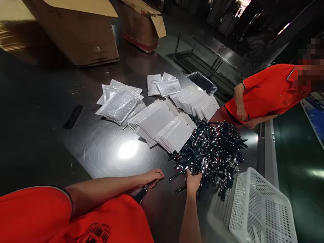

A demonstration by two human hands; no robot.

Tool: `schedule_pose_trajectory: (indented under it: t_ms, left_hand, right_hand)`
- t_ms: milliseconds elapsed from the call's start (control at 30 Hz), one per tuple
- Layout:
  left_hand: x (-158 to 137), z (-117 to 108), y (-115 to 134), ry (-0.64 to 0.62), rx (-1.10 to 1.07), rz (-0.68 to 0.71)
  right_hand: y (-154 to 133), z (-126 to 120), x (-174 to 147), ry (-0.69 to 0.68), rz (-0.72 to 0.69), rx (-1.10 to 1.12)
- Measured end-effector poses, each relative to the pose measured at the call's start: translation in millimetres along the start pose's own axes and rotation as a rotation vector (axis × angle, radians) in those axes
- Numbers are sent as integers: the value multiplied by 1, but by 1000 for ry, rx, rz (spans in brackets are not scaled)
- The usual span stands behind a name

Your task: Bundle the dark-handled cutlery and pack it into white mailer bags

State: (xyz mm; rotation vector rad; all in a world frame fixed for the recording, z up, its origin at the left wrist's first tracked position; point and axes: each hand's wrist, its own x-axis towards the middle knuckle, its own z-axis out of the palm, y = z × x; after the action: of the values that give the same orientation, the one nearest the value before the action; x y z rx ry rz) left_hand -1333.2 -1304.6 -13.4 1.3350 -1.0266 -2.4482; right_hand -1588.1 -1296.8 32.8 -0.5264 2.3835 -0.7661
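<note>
The person's right hand (pixel 193 180) rests on the near edge of a large heap of dark-handled spoons (pixel 214 153) on the steel table (pixel 83 148), fingers curled down into the pile; whether a spoon is actually gripped cannot be told, since the fingers hide what lies beneath. The left hand (pixel 152 177) lies just beside the heap's near left fringe, loosely closed over a slim dark-and-metal piece (pixel 141 195) that pokes out toward the body (likely one of the same spoons, though blurred).

Risks noted:

- The heap is tangled, with handles projecting in all directions. A pull from its near edge could drag neighbouring spoons along and send them sliding off the table's near edge.
- The stacks of white pouches (pixel 167 126) touch the heap's far left side. Any shove of the pile in that direction could topple the fanned stacks or slip spoons under them.
- The white perforated basket (pixel 263 206) stands near the table's right corner, close to the heap; a careless sweep of the right forearm could knock it.
- A co-worker's hands (pixel 244 116) rest at the far side of the same heap, so two people drawing from one pile could shift it unexpectedly.
- Glare on the steel may hide stray pieces.
</note>
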Motion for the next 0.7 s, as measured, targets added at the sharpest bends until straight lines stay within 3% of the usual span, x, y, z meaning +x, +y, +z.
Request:
schedule_pose_trajectory:
  t_ms: [200, 300, 400, 500, 567, 700]
  left_hand:
    - [-14, -2, 7, 30, 175, 64]
    - [-24, 1, 14, 59, 323, 207]
    - [-31, 11, 25, -13, 347, 261]
    - [-36, 25, 40, -99, 265, 270]
    - [-40, 34, 52, -65, 284, 368]
    - [-49, 47, 72, 24, 410, 598]
  right_hand:
    - [-12, -11, -7, -64, 42, 324]
    - [-12, -34, -20, -117, 48, 432]
    - [-10, -63, -41, -142, 85, 452]
    - [-11, -90, -64, -245, 84, 352]
    - [-18, -102, -78, -295, 12, 184]
    - [-39, -112, -99, -189, -211, -158]
